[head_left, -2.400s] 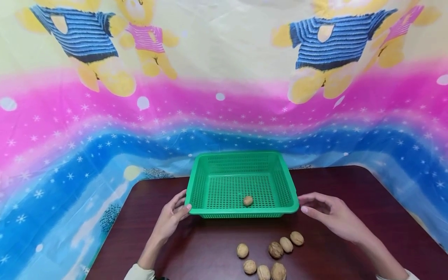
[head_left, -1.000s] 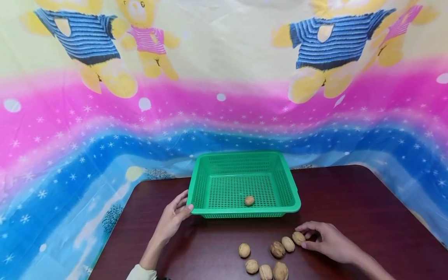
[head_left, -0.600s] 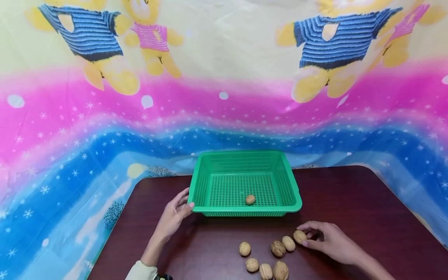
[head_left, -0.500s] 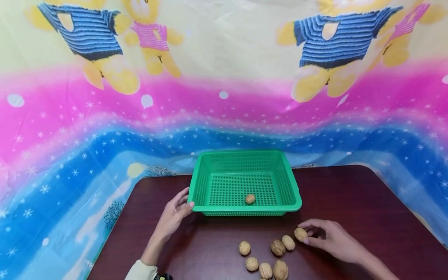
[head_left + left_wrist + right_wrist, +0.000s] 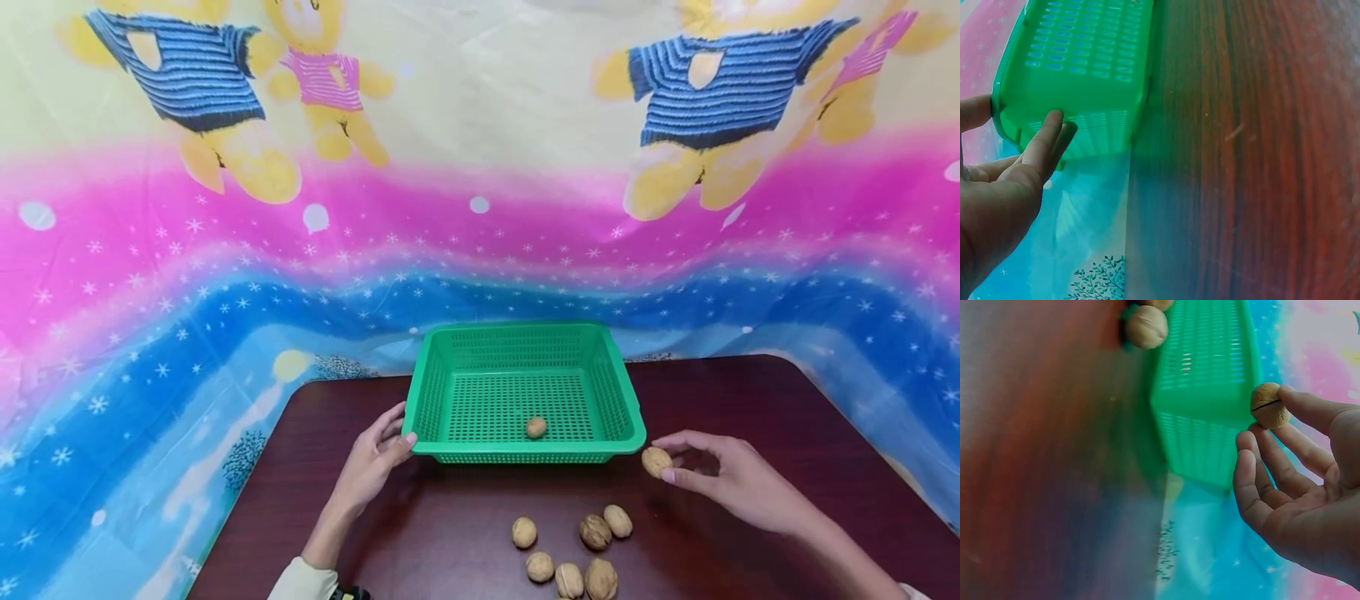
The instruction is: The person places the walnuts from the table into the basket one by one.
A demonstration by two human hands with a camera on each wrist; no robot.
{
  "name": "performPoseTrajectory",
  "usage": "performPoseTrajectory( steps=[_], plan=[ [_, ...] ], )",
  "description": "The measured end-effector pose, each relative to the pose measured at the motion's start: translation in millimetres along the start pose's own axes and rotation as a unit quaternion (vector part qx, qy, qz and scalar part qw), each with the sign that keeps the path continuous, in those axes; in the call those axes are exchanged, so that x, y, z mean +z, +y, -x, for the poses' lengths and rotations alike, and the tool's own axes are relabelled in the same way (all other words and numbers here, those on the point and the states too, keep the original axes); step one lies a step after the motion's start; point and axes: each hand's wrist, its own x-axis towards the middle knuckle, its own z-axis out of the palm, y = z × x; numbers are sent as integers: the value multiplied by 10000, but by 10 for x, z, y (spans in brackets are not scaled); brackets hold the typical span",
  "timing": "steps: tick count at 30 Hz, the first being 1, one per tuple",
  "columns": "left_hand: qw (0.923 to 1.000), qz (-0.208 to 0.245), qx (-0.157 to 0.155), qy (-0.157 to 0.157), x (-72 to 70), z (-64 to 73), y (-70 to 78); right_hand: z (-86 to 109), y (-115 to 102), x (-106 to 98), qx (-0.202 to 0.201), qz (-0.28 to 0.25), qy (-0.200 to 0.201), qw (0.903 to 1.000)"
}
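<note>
A green plastic basket (image 5: 525, 447) stands on the table with one walnut (image 5: 536, 427) in it. My left hand (image 5: 369, 463) holds the basket's near left corner, the thumb on the rim and the fingers against the outer side wall (image 5: 1029, 106). Between thumb and fingertips, my right hand (image 5: 746, 485) pinches a walnut (image 5: 657, 462) just outside the near right corner of the basket. The right wrist view shows a dark seam line across this held walnut (image 5: 1267, 407). Several loose walnuts (image 5: 596, 532) lie in front of the basket.
The dark reddish wooden table (image 5: 750, 400) has rounded far corners. Directly behind the basket hangs a printed curtain (image 5: 480, 250) with bears and snowflakes. The basket's raised front rim lies between the loose walnuts and the basket floor.
My right hand left the basket's right corner, took hold of the rightmost walnut on the table and lifted it up toward that corner. My left hand stays on the basket.
</note>
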Motion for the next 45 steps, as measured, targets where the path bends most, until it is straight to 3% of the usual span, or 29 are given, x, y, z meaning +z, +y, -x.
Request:
performPoseTrajectory(
  steps=[6,13,27,45],
  plan=[
    [10000,-20,19,10,-6,-3,2,-186,-164,-49,-299,39,150,9994],
    [10000,-39,39,-2,-20,10,14,-542,-353,22,-531,-122,1,9985],
    [10000,-24,25,14,-6,46,-23,-1145,-486,500,-689,-227,-610,9955],
    [9999,138,48,-28,3,6,-35,-1577,-553,924,-526,-653,-993,9915]
  ],
)
